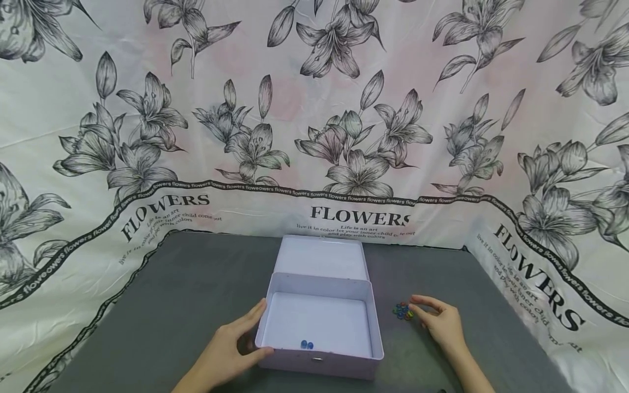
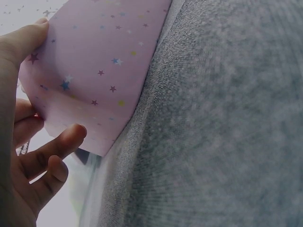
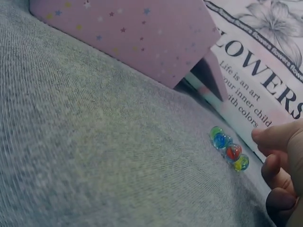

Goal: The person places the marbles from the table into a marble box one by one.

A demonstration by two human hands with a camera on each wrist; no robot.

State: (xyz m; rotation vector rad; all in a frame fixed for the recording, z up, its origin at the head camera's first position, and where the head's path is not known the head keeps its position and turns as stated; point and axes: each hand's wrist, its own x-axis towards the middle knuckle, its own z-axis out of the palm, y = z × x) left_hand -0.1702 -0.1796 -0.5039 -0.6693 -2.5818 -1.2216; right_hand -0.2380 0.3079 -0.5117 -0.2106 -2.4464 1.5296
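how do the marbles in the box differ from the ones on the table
The box marbles are two; the table marbles form a larger cluster. The box marbles both look blue; the table marbles mix blue, green, red and yellow. The box marbles lie inside the open box; the table marbles lie on grey cloth near the right hand. Both look round.

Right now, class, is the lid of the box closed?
No, the lid is open at the far side of the box, and two blue marbles show inside.

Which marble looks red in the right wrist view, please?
The red marble, between the blue marble and the yellowish marble; the others look green, blue or yellowish.
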